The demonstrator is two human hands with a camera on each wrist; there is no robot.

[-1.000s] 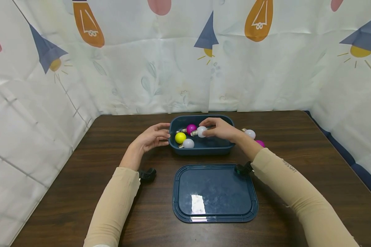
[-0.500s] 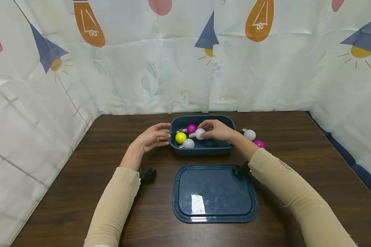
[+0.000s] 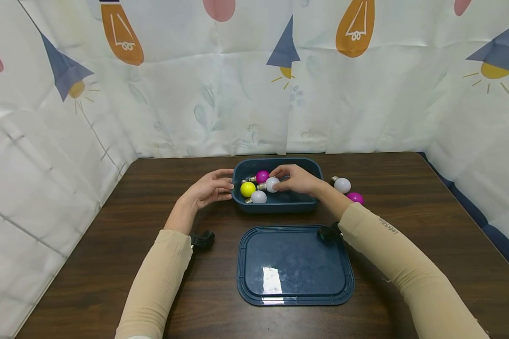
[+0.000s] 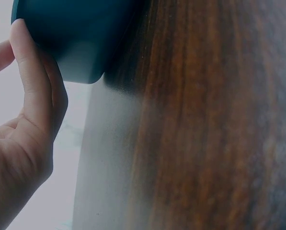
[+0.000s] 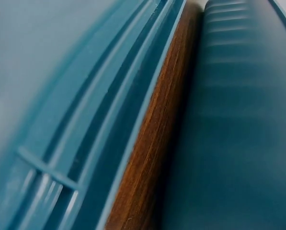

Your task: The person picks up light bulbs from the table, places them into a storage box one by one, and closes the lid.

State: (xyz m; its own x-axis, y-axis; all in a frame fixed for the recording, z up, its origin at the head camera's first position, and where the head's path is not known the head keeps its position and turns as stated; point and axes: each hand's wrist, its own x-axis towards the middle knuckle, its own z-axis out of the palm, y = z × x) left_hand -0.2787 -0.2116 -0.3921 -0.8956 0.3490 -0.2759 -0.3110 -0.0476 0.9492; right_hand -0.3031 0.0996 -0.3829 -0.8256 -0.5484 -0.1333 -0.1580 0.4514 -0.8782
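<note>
A dark blue-green plastic box (image 3: 275, 207) stands at the back of the table, with several light bulbs inside. My right hand (image 3: 299, 180) reaches over it and pinches a white light bulb (image 3: 272, 184), whose screw base points left. Around that bulb lie a magenta bulb (image 3: 262, 176), a yellow bulb (image 3: 248, 189) and another white bulb (image 3: 258, 197). My left hand (image 3: 212, 189) rests its fingertips against the box's left end, its fingers fairly straight. The left wrist view shows a finger (image 4: 30, 72) at the box wall (image 4: 85, 43). The right hand is out of sight in the right wrist view.
A flat blue lid (image 3: 296, 263) with a raised rim lies in front of the box, under the right wrist. To the box's right, a white bulb (image 3: 342, 185) and a magenta bulb (image 3: 355, 197) lie on the wooden table (image 3: 89, 282), the magenta one partly behind my forearm.
My right hand has moved slightly left and a little lower in the box with the white light bulb. The bulbs on the right show more fully. My left hand stays put.
</note>
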